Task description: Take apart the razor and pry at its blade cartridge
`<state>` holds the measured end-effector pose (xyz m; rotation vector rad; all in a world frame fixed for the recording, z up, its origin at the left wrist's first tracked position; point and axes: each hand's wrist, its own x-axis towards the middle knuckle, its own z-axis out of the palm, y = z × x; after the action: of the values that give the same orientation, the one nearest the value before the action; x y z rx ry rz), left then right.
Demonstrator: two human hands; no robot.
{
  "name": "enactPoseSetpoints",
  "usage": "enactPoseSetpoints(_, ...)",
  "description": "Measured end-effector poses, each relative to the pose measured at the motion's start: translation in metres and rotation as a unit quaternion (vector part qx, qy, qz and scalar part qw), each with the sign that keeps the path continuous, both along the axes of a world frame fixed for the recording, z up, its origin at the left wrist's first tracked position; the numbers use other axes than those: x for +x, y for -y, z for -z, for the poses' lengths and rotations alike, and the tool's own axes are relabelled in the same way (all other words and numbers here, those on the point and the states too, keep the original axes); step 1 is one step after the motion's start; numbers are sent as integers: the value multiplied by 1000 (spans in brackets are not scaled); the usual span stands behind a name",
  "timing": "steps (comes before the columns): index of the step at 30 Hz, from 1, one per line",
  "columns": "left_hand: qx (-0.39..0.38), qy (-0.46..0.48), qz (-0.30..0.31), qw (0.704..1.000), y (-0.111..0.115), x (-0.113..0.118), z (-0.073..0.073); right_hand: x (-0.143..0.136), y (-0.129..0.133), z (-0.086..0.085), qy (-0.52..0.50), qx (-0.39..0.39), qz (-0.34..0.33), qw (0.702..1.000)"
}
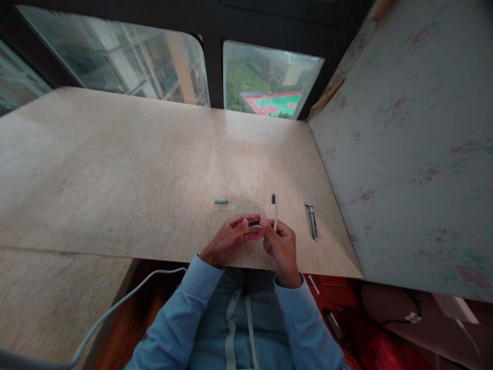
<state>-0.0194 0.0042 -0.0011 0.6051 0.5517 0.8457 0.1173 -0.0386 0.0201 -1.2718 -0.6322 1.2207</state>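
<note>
held piece: we saw a small dark piece (253, 223) pinched between the fingertips of both hands, just above the near edge of the table (115, 169); it was too small for us to tell what it was.
left hand: our left hand (231, 237) was curled, thumb and fingers closed on the left end of the dark piece.
right hand: our right hand (282, 244) gripped the right end of it, and a white brush with a dark head (275, 210) stood up from behind its fingers; we could not tell whether that hand held the brush or the brush lay on the table.
progress: we judged the work to be mid-way, the piece in hand and not set down, while two other items lay untouched.
lying by: a small teal-tipped part (221, 202) lay to the left, well apart from the hands; a slim grey metal tool (313, 221) lay to the right, near the right hand.
edges: the table edge ran right under our wrists; a flowered wall panel (404, 154) closed the right side just beyond the tool.
open room: we had wide bare tabletop ahead and to the left, up to the windows (269, 82).
</note>
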Motion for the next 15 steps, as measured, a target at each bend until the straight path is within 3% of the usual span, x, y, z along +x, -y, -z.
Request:
enactPoseSetpoints(5,103,-74,-1,992,1,3,3,-3,-1,-5,-46,-11,13,999)
enactPoseSetpoints(9,221,-150,3,964,1,4,6,0,0,-6,-90,-18,3,996)
enactPoseSetpoints(15,327,-166,10,930,1,4,9,1,4,-7,-110,-18,-4,994)
